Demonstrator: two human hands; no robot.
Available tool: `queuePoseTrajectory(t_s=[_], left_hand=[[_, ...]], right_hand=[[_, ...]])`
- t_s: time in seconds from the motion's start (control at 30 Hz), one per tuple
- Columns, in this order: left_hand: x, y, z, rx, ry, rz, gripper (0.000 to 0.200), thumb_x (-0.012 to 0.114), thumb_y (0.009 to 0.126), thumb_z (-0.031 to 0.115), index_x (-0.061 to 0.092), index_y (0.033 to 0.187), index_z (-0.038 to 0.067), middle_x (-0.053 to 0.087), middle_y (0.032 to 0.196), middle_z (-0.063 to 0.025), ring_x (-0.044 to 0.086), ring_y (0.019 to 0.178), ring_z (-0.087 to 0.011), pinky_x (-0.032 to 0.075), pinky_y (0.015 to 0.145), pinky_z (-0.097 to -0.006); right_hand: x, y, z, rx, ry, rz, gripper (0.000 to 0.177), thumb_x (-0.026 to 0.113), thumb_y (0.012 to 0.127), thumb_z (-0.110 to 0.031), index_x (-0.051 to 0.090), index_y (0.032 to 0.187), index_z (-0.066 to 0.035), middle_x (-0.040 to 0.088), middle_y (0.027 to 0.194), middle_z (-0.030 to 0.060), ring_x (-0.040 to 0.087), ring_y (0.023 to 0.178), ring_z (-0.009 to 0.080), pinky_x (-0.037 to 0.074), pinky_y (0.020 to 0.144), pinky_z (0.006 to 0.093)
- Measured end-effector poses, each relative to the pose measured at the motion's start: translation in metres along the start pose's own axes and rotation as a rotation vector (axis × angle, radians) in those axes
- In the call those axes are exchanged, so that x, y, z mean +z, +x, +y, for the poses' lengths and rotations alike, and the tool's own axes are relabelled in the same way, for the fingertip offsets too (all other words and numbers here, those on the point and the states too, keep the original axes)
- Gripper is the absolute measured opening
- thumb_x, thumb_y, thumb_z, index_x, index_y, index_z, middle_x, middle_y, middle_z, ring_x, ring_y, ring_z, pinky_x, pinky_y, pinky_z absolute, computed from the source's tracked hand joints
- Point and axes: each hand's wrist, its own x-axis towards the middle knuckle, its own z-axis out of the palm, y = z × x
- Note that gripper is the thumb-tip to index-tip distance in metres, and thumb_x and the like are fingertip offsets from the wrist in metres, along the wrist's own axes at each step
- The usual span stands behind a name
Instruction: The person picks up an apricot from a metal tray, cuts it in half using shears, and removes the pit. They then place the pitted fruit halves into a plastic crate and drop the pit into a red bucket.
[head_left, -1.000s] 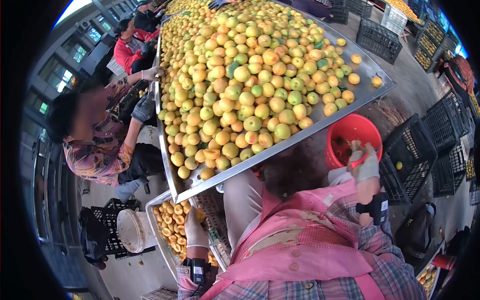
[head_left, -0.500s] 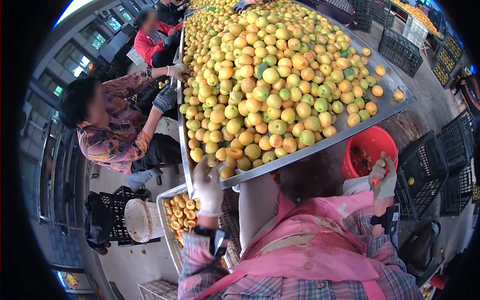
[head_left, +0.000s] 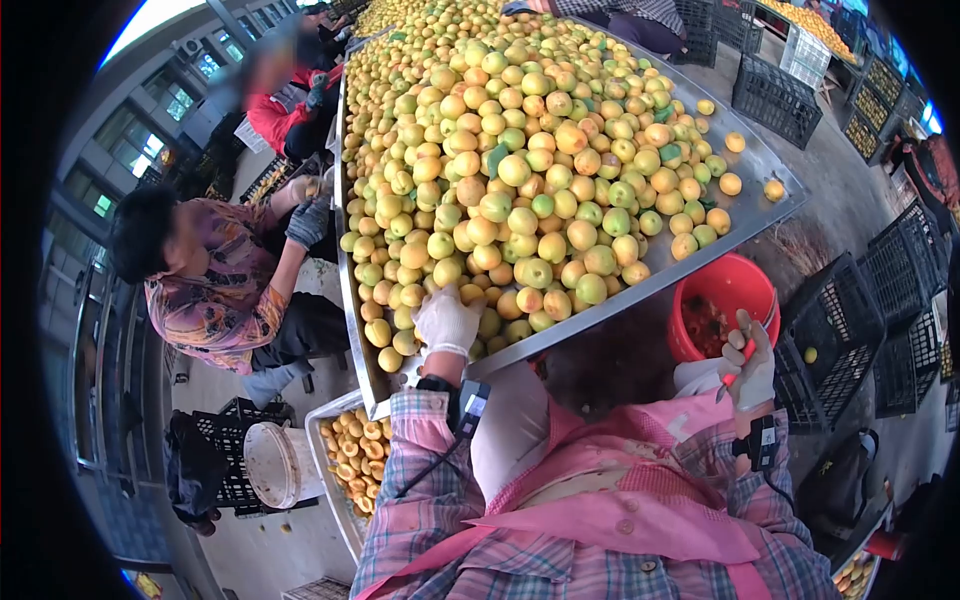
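A big heap of yellow-green apricots [head_left: 510, 170] lies on a metal-rimmed table [head_left: 640, 290] in front of me. My left hand [head_left: 448, 322], in a white glove, reaches into the near edge of the heap. Its fingertips are hidden among the fruit, so I cannot see whether they grip one. Off the table's right corner, my right hand [head_left: 752, 375], also gloved, is closed around a small red-handled tool [head_left: 729, 381] with a short pointed metal tip. Just behind that hand stands a red bucket [head_left: 690, 325] with reddish-brown bits inside.
A light crate of halved apricots [head_left: 352, 455] stands below the table's left corner, beside a white bucket [head_left: 275, 465]. A co-worker in a flowered shirt [head_left: 215, 310] sits at the left edge. Black crates [head_left: 835, 320] stand on the right; another crate [head_left: 778, 98] lies behind.
My left hand has moved from the table's near-left corner up and right into the heap. My right hand has turned, showing more of the tool. The co-worker's hands have drawn back from the fruit.
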Motion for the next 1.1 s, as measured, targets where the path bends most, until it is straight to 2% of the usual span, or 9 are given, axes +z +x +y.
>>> queuePoseTrajectory(t_s=[0.07, 0.13, 0.2, 0.3, 0.33, 0.5, 0.8, 1.0, 1.1], left_hand=[[-0.008, -0.012, -0.001, 0.091, -0.182, 0.175, 0.048, 0.071, 0.074, 0.046, 0.064, 0.104, 0.009, 0.069, 0.098, -0.0135, 0.064, 0.095, -0.0328, 0.042, 0.090, -0.0470], [-0.025, -0.026, 0.003, 0.115, -0.233, 0.105, 0.047, 0.070, 0.080, 0.039, 0.060, 0.111, 0.005, 0.067, 0.097, -0.0153, 0.064, 0.093, -0.0287, 0.045, 0.089, -0.0420], [-0.033, -0.043, 0.010, 0.202, -0.975, 0.147, 0.045, 0.066, 0.087, 0.026, 0.053, 0.123, 0.002, 0.065, 0.098, -0.0126, 0.063, 0.091, -0.0215, 0.048, 0.084, -0.0332], [-0.076, -0.070, 0.031, -0.069, -1.867, -0.386, 0.043, 0.055, 0.093, 0.014, 0.046, 0.132, -0.001, 0.059, 0.105, -0.0065, 0.059, 0.088, -0.0153, 0.049, 0.078, -0.0264], [-0.079, -0.080, 0.038, 0.018, -2.080, -0.489, 0.043, 0.054, 0.097, 0.021, 0.045, 0.133, 0.001, 0.057, 0.108, -0.0078, 0.057, 0.088, -0.0149, 0.048, 0.076, -0.0250], [-0.073, -0.112, 0.073, 0.020, -2.566, -0.865, 0.061, 0.062, 0.093, 0.038, 0.040, 0.137, 0.002, 0.056, 0.118, -0.0107, 0.058, 0.094, -0.0191, 0.049, 0.079, -0.0272], [-0.071, -0.131, 0.099, -0.029, -2.528, -0.967, 0.066, 0.064, 0.090, 0.039, 0.039, 0.137, 0.000, 0.055, 0.124, -0.0126, 0.057, 0.108, -0.0210, 0.049, 0.084, -0.0289], [-0.082, -0.127, 0.110, -0.025, -2.284, -0.958, 0.061, 0.054, 0.097, 0.040, 0.034, 0.142, 0.004, 0.056, 0.121, -0.0113, 0.060, 0.095, -0.0145, 0.050, 0.073, -0.0231], [-0.081, -0.122, 0.115, -0.036, -2.230, -1.012, 0.056, 0.048, 0.100, 0.039, 0.036, 0.142, 0.004, 0.056, 0.123, -0.0114, 0.062, 0.094, -0.0152, 0.052, 0.070, -0.0233]], right_hand=[[0.016, -0.002, 0.008, -0.033, -0.078, 0.097, 0.033, 0.054, 0.097, -0.037, 0.059, 0.120, -0.014, 0.046, 0.069, -0.0032, 0.036, 0.048, 0.0085, 0.028, 0.041, 0.0239], [0.026, -0.003, 0.016, 0.024, -0.196, 0.128, 0.038, 0.053, 0.097, -0.041, 0.057, 0.122, -0.013, 0.046, 0.063, -0.0021, 0.039, 0.047, 0.0093, 0.029, 0.042, 0.0247], [0.034, -0.003, 0.034, 0.043, -0.309, 0.140, 0.046, 0.047, 0.099, -0.047, 0.052, 0.128, -0.010, 0.044, 0.058, -0.0004, 0.038, 0.040, 0.0111, 0.031, 0.038, 0.0273], [0.088, -0.022, 0.050, 0.083, -0.520, 0.001, 0.054, 0.040, 0.101, -0.048, 0.045, 0.134, -0.005, 0.044, 0.057, 0.0006, 0.040, 0.038, 0.0112, 0.037, 0.037, 0.0263], [0.104, -0.026, 0.053, 0.070, -0.639, -0.089, 0.055, 0.038, 0.102, -0.048, 0.043, 0.135, -0.004, 0.044, 0.057, 0.0012, 0.041, 0.039, 0.0110, 0.039, 0.037, 0.0255], [0.174, -0.056, 0.051, 0.056, -0.796, -0.425, 0.045, 0.042, 0.104, -0.029, 0.039, 0.142, -0.005, 0.043, 0.062, -0.0012, 0.039, 0.044, 0.0074, 0.037, 0.042, 0.0216], [0.192, -0.081, 0.049, -0.031, -0.785, -0.439, 0.040, 0.046, 0.101, -0.016, 0.040, 0.140, -0.005, 0.044, 0.076, -0.0062, 0.035, 0.063, 0.0023, 0.032, 0.056, 0.0189], [0.165, -0.071, 0.030, 0.004, -0.778, -0.309, 0.018, 0.045, 0.102, -0.019, 0.048, 0.114, -0.006, 0.046, 0.063, 0.0009, 0.041, 0.040, 0.0074, 0.033, 0.038, 0.0222], [0.154, -0.073, -0.008, -0.043, -0.974, -0.219, 0.017, 0.051, 0.099, -0.024, 0.050, 0.103, -0.007, 0.048, 0.063, 0.0008, 0.046, 0.042, 0.0099, 0.036, 0.040, 0.0250]])
